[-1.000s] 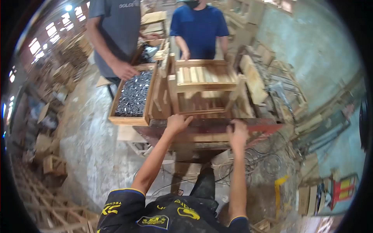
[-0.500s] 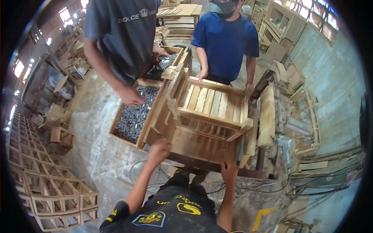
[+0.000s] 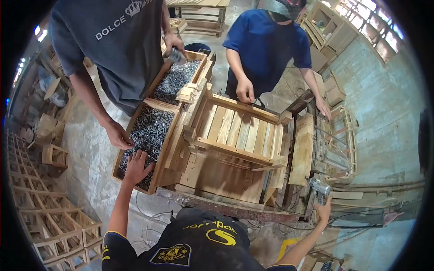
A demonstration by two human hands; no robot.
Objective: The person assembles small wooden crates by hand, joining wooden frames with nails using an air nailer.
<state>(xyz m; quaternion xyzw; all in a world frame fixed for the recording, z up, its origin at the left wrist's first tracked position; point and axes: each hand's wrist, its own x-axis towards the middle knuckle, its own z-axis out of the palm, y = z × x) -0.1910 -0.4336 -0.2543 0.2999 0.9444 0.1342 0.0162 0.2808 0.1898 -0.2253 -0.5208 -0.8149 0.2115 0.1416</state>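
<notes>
My left hand (image 3: 137, 170) reaches over the near wooden compartment of dark metal screws (image 3: 151, 131), fingers extended and lying on them. Out to the right, my right hand (image 3: 323, 212) is wrapped round the handle of a silver pistol-grip power driver (image 3: 320, 186) at the bench's right end. In front of me on the workbench (image 3: 212, 205) stands a slatted wooden frame (image 3: 235, 128), apart from both hands.
At the left, a co-worker's hand (image 3: 119, 137) touches the same screws; their other hand holds a blurred grey tool (image 3: 177, 56) over the far compartment. A person in blue (image 3: 271, 54) stands behind the frame. Stacked wooden frames (image 3: 58, 212) fill the lower left. Hoses lie below the bench.
My left hand has moved left from the bench edge onto the screws. My right hand has gone right to the driver. The person in blue has let go of the slatted frame.
</notes>
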